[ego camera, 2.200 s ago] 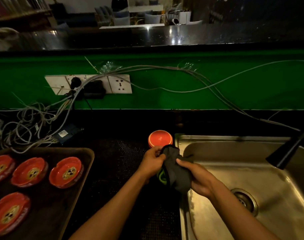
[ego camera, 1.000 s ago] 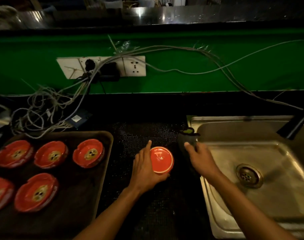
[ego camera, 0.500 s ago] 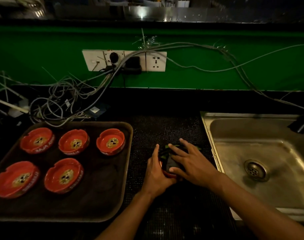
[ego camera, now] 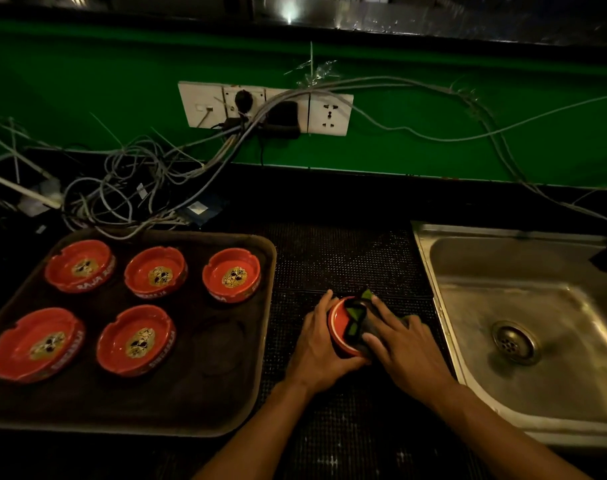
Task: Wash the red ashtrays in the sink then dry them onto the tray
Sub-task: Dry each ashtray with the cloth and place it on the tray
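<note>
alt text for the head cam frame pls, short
On a dark mat, the left hand grips a red ashtray while the right hand presses a dark cloth onto it. Five red ashtrays sit on a brown tray to the left; a steel sink lies right.

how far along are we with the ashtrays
Done: five red ashtrays sit upright on the tray. In hand: the left hand grips a sixth ashtray on the black mat while the right hand presses a dark cloth onto it. Left: finish drying it and set it in the tray's bare spot. The sink holds no ashtrays.
</note>
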